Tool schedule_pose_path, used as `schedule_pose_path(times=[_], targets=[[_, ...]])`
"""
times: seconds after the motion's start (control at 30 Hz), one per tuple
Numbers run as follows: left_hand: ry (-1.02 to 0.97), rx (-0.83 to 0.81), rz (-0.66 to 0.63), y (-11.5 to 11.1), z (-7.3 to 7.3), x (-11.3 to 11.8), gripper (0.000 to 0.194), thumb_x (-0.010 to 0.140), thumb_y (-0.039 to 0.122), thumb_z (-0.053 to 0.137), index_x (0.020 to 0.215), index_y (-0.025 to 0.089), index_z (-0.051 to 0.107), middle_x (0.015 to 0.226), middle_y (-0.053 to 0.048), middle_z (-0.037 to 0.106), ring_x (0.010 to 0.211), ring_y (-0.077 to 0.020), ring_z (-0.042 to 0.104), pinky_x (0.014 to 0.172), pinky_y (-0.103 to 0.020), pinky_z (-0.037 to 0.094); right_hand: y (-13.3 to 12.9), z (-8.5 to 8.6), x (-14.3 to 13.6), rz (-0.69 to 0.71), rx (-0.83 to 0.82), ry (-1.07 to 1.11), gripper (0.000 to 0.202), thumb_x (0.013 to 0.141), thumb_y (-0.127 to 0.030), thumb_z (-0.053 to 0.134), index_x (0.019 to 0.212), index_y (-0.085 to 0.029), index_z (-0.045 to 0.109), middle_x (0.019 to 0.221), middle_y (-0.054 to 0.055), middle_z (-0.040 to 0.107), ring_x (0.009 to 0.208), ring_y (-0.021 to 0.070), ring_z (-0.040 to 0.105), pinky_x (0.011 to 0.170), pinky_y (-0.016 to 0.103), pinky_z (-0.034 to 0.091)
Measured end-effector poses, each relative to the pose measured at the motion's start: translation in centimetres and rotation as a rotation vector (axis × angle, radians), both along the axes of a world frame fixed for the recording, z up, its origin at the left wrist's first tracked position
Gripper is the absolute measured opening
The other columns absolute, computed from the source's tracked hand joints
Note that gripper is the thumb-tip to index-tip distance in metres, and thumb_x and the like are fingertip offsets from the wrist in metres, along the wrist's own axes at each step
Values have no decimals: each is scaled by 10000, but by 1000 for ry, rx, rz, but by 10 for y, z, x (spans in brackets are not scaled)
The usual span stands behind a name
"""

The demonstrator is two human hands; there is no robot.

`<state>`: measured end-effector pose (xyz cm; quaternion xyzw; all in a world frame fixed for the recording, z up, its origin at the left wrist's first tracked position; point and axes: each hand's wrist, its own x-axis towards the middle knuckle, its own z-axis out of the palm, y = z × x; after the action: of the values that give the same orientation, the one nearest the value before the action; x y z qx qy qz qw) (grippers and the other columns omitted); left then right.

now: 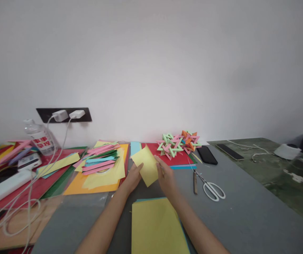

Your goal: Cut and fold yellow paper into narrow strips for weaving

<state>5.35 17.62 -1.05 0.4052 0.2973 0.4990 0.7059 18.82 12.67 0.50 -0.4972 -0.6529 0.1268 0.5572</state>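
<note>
Between my two hands a yellow sheet of paper [146, 166] is held up, tilted with one corner pointing down. My left hand [133, 177] grips its left edge, the thumb lying on the front face. On the right edge, my right hand [165, 174] has its fingers closed on the same sheet, some of them hidden behind it. Below, between my forearms, lies a stack of larger yellow paper [156, 225] with a blue sheet showing at its edge.
Folded paper stars [170, 145] sit on red paper by the wall. White-handled scissors [214, 191], a brown-handled tool [195, 182] and a black phone [207, 155] lie to the right. Left are paper strips [101, 159], a bottle [40, 139] and white cables [29, 201].
</note>
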Motion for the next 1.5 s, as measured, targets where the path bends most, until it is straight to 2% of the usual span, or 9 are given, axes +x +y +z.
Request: schedule_pose_path(times=[0.1, 0.17, 0.43, 0.53, 0.7, 0.83, 0.93, 1.17, 1.5], targets=[[-118, -31, -128, -2, 11, -2, 638, 713, 644, 346, 1099, 171, 530, 1057, -108, 609, 1013, -247, 533, 847, -377, 418, -5, -2, -8, 188, 76, -322, 398, 822, -129, 316, 1165, -235, 488, 1232, 33, 486, 1216, 162, 322, 985, 389, 277], [-178, -43, -124, -2, 15, -3, 716, 693, 700, 264, 1096, 173, 531, 1071, -109, 599, 1027, -249, 520, 848, -379, 415, -6, -6, -12, 227, 71, -463, 427, 803, -87, 321, 1162, -243, 490, 1261, 20, 457, 1240, 157, 273, 998, 399, 247], [-13, -47, 15, -2, 3, 2, 362, 726, 377, 564, 1023, 173, 533, 912, -59, 646, 809, -166, 607, 728, -283, 461, -10, -7, -13, 227, 4, -562, 419, 747, -118, 445, 1151, -216, 494, 1333, 56, 357, 1262, 180, 220, 1013, 411, 203], [57, -29, 53, -4, 4, 1, 365, 729, 406, 543, 991, 151, 544, 849, -65, 656, 768, -176, 614, 687, -288, 465, -13, -4, -15, 269, 37, -377, 291, 708, -241, 556, 997, -223, 581, 1248, 66, 465, 1175, 191, 378, 993, 391, 251], [281, 91, -144, -17, 18, -4, 325, 727, 382, 538, 960, 161, 591, 842, -79, 658, 812, -202, 597, 698, -304, 453, -1, -2, -8, -29, -39, 173, 215, 747, -317, 516, 885, -177, 603, 947, 84, 621, 928, 191, 545, 790, 320, 425], [321, 70, -295, -28, 27, -2, 277, 727, 367, 533, 924, 189, 613, 815, -58, 660, 787, -195, 588, 696, -296, 440, 11, -6, 4, 183, -369, 485, 318, 693, -455, 548, 718, -144, 612, 637, 28, 624, 570, 152, 558, 504, 246, 424], [328, 53, -378, -30, 26, 0, 312, 753, 401, 490, 951, 182, 590, 801, -47, 651, 751, -181, 579, 685, -290, 430, 15, -8, 9, 280, -459, 666, 337, 638, -484, 597, 634, -147, 598, 523, -13, 583, 443, 110, 493, 430, 216, 374], [481, 196, -241, -17, 15, 1, 299, 701, 422, 557, 644, 128, 560, 563, 20, 542, 500, -87, 431, 487, -205, 334, 13, -7, 11, 277, -382, 800, 321, 607, -451, 638, 680, -138, 647, 600, 20, 642, 525, 148, 563, 563, 272, 438], [466, 201, -137, -12, 13, 2, 313, 702, 437, 548, 638, 133, 579, 550, 21, 548, 460, -77, 427, 438, -185, 310, 19, -15, 19, 195, -385, 821, 336, 623, -433, 635, 759, -127, 663, 672, 42, 664, 614, 169, 597, 616, 283, 451]])
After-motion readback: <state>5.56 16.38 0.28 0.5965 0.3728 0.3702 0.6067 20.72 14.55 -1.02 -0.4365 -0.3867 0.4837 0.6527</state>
